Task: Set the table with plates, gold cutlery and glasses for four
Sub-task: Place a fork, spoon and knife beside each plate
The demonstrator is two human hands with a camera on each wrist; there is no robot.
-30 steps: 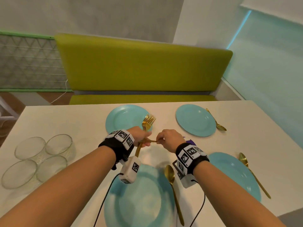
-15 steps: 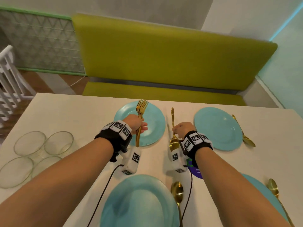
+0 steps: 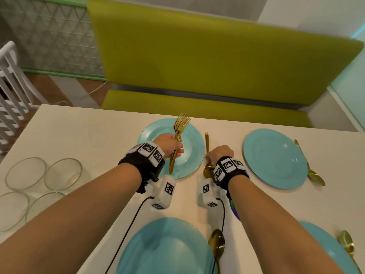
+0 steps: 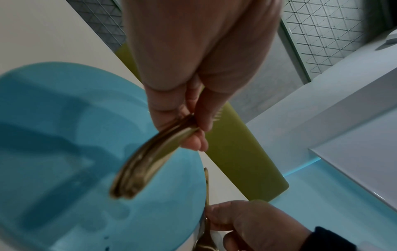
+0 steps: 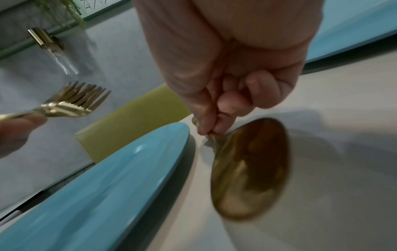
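Observation:
My left hand [image 3: 171, 145] grips a bundle of gold forks [image 3: 178, 133] above the far left teal plate [image 3: 189, 155], tines pointing away; the handles [image 4: 146, 163] stick out below my fingers. My right hand [image 3: 220, 154] pinches a gold spoon [image 3: 207, 147] just right of that plate, bowl [image 5: 251, 168] toward me and low over the white table [image 3: 79, 131]. The far right plate [image 3: 274, 159] has a spoon [image 3: 314, 173] beside it. Two near plates [image 3: 167, 250] [image 3: 327, 252] each have a spoon [image 3: 216, 242] [image 3: 345, 242] on their right.
Several clear glass bowls [image 3: 63, 174] sit at the table's left edge. A yellow-green bench [image 3: 217, 62] runs along the far side. A white chair [image 3: 9, 80] stands at the far left. A purple sticker [image 3: 236, 212] lies under my right wrist.
My hands came apart: the right one took a spoon from the bundle and carried it down to the right of the far left plate. The left keeps the forks over that plate.

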